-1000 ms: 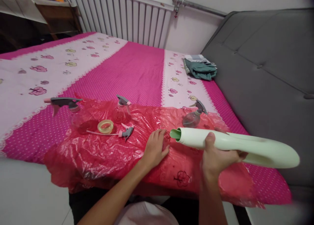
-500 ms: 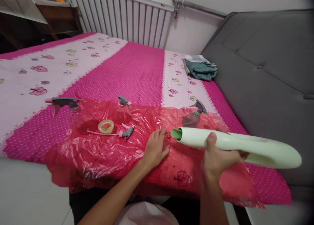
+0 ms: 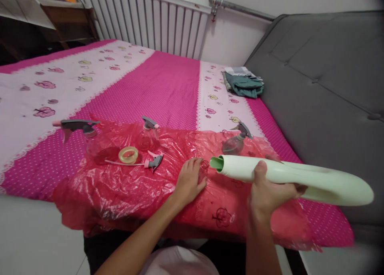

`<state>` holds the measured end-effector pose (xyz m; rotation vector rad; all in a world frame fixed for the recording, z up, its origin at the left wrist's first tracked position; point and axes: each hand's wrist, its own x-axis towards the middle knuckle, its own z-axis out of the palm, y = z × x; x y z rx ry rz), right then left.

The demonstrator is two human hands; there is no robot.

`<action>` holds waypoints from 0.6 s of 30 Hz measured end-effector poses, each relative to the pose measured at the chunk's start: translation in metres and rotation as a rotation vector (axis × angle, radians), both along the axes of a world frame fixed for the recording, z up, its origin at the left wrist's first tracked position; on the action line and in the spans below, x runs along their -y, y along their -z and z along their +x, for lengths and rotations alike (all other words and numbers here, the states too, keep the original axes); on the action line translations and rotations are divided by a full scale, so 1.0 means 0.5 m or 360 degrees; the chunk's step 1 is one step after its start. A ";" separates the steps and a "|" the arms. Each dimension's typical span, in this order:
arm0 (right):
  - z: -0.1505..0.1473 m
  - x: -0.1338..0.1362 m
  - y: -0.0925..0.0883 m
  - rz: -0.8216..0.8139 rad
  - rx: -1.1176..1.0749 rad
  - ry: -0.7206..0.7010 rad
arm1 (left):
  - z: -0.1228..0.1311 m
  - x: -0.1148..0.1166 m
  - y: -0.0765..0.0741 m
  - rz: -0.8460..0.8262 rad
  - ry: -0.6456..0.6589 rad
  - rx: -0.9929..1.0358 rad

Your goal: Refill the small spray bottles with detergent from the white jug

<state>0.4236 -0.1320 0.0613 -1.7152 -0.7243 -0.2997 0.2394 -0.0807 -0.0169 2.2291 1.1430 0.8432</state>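
Observation:
My right hand (image 3: 267, 191) is closed round the handle of a long, pale green plastic jug (image 3: 339, 183), held nearly level with its rounded base to the right. A darker green pouring lip (image 3: 216, 162) sticks out of its neck, pointing left. Just beside that lip, the fingers of my left hand (image 3: 189, 181) curl round a clear bottle (image 3: 204, 171); its round mouth shows faintly and most of its body is hidden. To the left lies a loose grey and pink spray head (image 3: 154, 161) with its thin tube, next to a roll of clear tape (image 3: 128, 155).
Red plastic sheeting (image 3: 120, 195) covers the near side of a bed with a pink patterned sheet (image 3: 162, 83). Spray bottles stand at the left (image 3: 93, 143), middle (image 3: 147, 137) and right (image 3: 233, 145). Folded clothes (image 3: 244, 84) lie by the grey headboard (image 3: 324, 67).
The whole view has shifted very slightly. The jug and both hands keep nearly the same places, with no change of grip.

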 end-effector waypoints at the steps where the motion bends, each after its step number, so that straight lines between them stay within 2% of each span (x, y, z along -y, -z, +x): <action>1: 0.000 0.000 -0.001 0.0013 0.0005 0.0008 | 0.000 0.000 0.000 0.0001 -0.0002 0.0003; 11: 0.014 -0.003 0.017 0.0095 -0.0007 0.0158 | 0.000 0.001 -0.001 -0.0005 0.0001 0.0018; 18: 0.019 -0.005 0.020 0.0074 0.0000 0.0077 | 0.001 0.001 -0.001 -0.0006 -0.0004 0.0027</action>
